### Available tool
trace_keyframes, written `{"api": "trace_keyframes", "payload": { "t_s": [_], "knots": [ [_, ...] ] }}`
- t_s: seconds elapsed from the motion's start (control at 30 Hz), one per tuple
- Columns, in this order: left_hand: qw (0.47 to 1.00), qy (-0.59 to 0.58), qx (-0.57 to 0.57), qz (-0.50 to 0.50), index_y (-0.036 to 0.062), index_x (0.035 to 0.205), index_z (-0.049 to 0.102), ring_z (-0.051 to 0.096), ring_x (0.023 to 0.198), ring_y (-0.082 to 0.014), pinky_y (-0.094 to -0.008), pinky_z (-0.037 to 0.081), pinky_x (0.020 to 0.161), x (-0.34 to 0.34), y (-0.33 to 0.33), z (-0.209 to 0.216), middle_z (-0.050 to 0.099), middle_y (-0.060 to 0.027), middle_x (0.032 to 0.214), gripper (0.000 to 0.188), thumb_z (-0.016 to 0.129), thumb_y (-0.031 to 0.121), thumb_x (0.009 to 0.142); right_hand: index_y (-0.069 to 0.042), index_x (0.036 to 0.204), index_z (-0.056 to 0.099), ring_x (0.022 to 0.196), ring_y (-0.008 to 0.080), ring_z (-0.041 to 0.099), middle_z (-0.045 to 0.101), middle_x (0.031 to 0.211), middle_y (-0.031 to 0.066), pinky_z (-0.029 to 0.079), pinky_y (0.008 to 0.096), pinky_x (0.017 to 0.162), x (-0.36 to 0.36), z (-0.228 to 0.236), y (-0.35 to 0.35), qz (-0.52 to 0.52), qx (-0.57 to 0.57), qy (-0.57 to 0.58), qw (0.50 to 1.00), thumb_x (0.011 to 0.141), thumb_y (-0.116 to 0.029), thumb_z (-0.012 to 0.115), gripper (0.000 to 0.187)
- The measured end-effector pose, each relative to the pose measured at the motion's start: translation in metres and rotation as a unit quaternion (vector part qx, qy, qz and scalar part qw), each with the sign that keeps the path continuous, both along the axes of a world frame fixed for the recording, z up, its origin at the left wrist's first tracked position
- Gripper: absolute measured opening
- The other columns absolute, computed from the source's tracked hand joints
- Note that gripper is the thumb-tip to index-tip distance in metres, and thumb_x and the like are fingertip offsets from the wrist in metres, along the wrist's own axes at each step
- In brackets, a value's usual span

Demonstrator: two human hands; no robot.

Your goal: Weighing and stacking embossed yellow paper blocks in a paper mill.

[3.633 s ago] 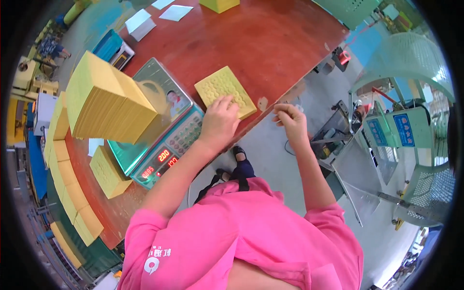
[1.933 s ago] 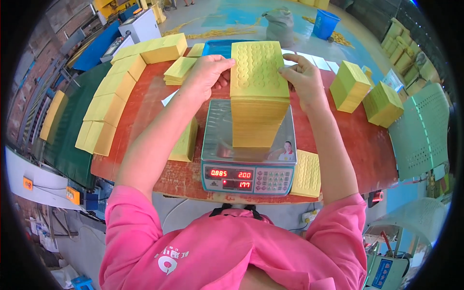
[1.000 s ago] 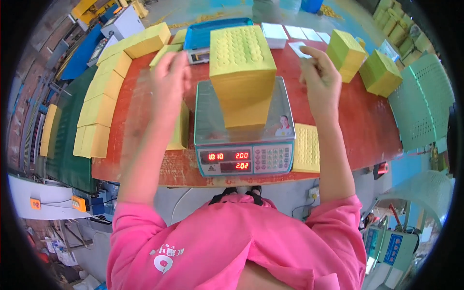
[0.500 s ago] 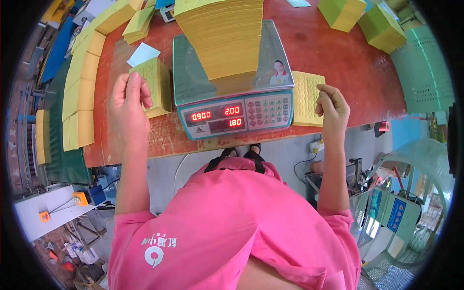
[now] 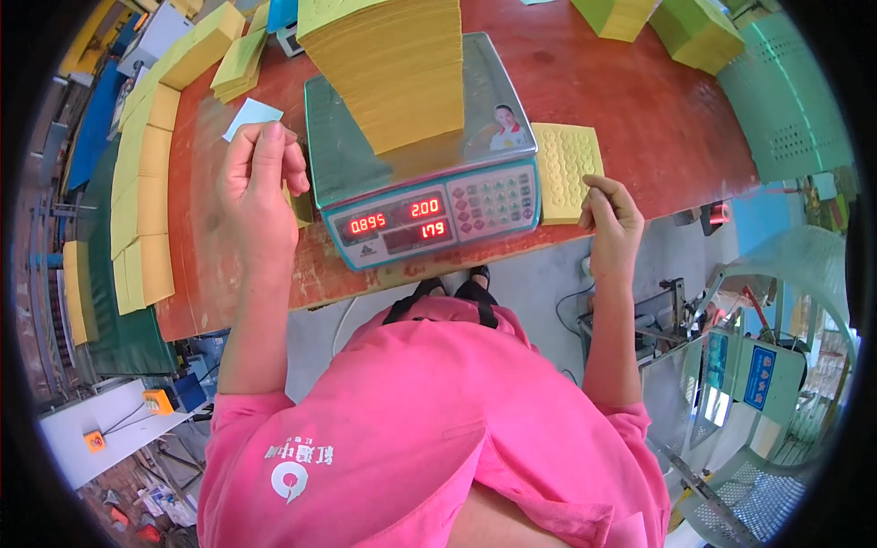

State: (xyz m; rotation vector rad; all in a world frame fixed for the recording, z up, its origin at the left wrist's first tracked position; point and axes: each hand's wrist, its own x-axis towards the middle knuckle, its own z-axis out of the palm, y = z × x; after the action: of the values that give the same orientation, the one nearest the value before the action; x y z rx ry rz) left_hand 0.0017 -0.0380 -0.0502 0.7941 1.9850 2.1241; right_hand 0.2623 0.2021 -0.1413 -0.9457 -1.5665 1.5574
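Observation:
A digital scale [image 5: 429,210] with a silver plate and lit red digits stands on the red table in front of me. On its plate rises a tall stack of yellow paper sheets [image 5: 393,82]. My left hand [image 5: 263,178] is raised left of the scale, fingers curled, thumb against them, with no sheet visible in it. Behind it, mostly hidden, is a yellow paper block [image 5: 300,208]. My right hand [image 5: 614,215] has bent fingers drawn together at the corner of an embossed yellow paper pile [image 5: 568,173], right of the scale. Whether it touches the pile I cannot tell.
Yellow blocks [image 5: 142,215] line the red table's [image 5: 639,137] left edge. A pale blue slip [image 5: 251,117] lies beyond my left hand. More yellow stacks [image 5: 699,36] stand far right, beside a perforated green panel [image 5: 790,100]. A machine [image 5: 749,374] stands at lower right.
The view has shifted a little. My left hand has moved nearer the scale and now covers most of the left block. My right hand has lowered slightly, and the scale's reading has dropped slightly.

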Motion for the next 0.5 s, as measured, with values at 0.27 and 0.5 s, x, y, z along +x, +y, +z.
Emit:
{"api": "trace_keyframes", "payload": {
  "t_s": [0.27,0.5],
  "knots": [
    [0.999,-0.036,0.021,0.035,0.0052,0.088,0.06,0.053,0.059,-0.0087,-0.0222,0.039,0.053,-0.024,0.0,-0.027,0.058,-0.0008,0.071,0.022,0.057,0.023,0.101,0.002,0.105,0.068,0.061,0.0062,0.051,0.057,0.074,-0.0004,0.039,0.021,0.054,-0.008,-0.004,-0.004,0.022,0.005,0.0,1.0,0.095,-0.002,0.056,0.017],
    [0.974,-0.206,0.093,-0.018,0.0069,0.127,0.057,0.053,0.117,-0.0181,-0.038,0.038,0.101,-0.06,0.051,-0.039,0.06,-0.0074,0.125,0.044,0.048,0.043,0.102,0.003,0.105,0.068,0.069,0.008,0.055,0.061,0.079,0.0014,0.046,0.0234,0.062,-0.089,0.021,0.0,0.091,0.005,0.069,0.993,0.094,-0.006,0.059,0.017]
  ]
}}
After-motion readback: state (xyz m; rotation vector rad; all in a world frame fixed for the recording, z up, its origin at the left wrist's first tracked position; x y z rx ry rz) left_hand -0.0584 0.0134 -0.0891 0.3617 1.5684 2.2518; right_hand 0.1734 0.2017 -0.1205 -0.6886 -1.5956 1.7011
